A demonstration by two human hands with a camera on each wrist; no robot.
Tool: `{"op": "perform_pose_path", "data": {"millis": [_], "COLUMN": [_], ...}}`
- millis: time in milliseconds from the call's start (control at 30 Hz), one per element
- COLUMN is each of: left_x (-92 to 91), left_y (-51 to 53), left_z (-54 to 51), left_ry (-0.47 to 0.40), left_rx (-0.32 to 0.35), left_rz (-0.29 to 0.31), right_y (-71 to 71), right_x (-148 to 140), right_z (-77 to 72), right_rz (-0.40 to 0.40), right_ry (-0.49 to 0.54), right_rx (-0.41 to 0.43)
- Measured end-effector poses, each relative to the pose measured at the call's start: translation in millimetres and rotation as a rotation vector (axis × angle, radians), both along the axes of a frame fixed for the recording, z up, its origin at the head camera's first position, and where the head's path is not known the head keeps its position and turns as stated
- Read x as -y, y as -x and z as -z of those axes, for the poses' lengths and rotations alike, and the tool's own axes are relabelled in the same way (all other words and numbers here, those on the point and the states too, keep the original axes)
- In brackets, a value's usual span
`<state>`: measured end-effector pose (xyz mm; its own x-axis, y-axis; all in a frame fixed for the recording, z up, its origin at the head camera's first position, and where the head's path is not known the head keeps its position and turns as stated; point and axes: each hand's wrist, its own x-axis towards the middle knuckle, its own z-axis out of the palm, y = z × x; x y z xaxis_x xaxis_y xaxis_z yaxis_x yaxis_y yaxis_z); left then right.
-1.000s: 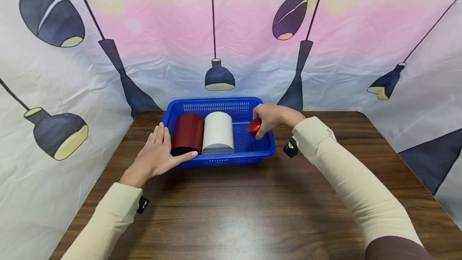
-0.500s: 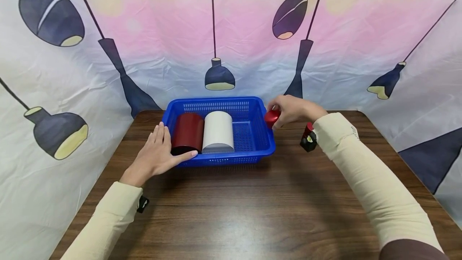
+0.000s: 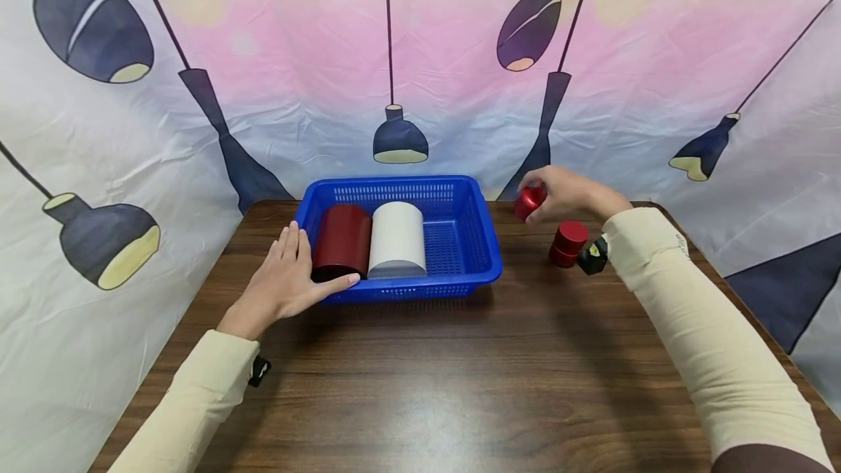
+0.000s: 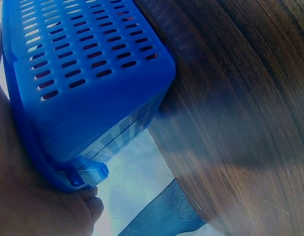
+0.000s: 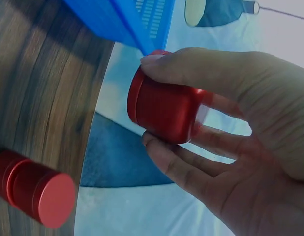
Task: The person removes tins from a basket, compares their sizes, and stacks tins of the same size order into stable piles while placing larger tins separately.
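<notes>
A blue plastic basket (image 3: pixel 463 279) holds a dark red cylinder (image 3: pixel 343 239) and a white cylinder (image 3: pixel 397 239), side by side. My left hand (image 3: pixel 279 279) rests on the basket's front left corner, fingers straight and thumb along the front rim. In the left wrist view the basket's slotted wall (image 4: pixel 93 108) fills the upper left. Beyond the basket's right side, my right hand (image 3: pixel 561 192) holds a small shiny red tin (image 5: pixel 167 105) between thumb and fingers, above the table. Below it, two stacked red tins (image 3: pixel 569 243), or one grooved tin, stand on the table.
The dark wooden table (image 3: pixel 407 371) carries the basket near its back edge. A cloth backdrop (image 3: pixel 296 57) printed with lamps hangs behind and at the sides. The right wrist camera (image 3: pixel 593 256) appears close beside the stacked red tins.
My right hand has lifted the small red tin out of the basket and carried it right, past the rim. The stacked red tins have come into view. The left hand stays put.
</notes>
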<state>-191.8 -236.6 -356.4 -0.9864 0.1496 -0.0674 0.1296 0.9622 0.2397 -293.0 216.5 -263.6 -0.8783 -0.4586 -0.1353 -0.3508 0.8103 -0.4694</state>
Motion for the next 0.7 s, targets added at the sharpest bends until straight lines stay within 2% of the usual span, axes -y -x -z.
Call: {"op": "perform_pose_path", "data": {"millis": [200, 367, 700], "left_x": [-1.2, -1.8, -0.6], "left_y": [0.3, 0.0, -1.7], "left_z": [-0.2, -1.4, -1.4], "left_ry": [-0.006, -0.003, -0.001], "left_rx": [0.0, -0.003, -0.006], "left_rz": [0.0, 0.003, 0.007], "right_y": [0.0, 1.9, 6.8], "right_x": [-14, -26, -50], "right_z": [-0.4, -0.3, 6.2], "right_rz": [0.058, 0.064, 0.065], "right_ry": [-0.02, -0.029, 0.001], "right_rx": [-0.05, -0.113, -0.148]}}
